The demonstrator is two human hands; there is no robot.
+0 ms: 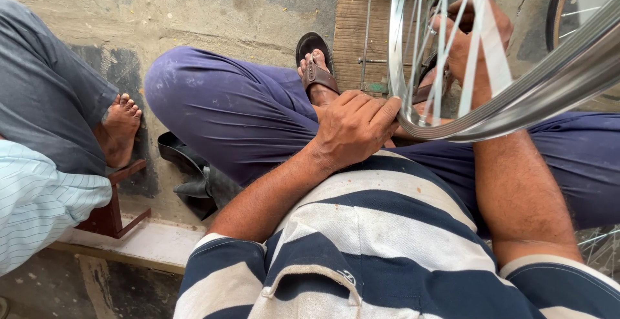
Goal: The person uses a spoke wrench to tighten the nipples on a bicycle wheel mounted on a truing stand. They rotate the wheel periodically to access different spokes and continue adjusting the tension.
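Rough concrete floor (213,9) lies under a seated person whose left hand (354,127) clamps the rim (516,109) of a wheel over the lap while the right hand (470,38) pinches a spoke (475,41); steadying the rim firmly should keep spoke work true.

Concrete floor (213,9), black rubber scrap (187,177), sandal (314,61)

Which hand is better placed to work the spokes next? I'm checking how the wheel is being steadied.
Probably the right hand: its fingers are already among the spokes inside the wheel rim. The left hand grips the rim's near edge, apparently steadying it.
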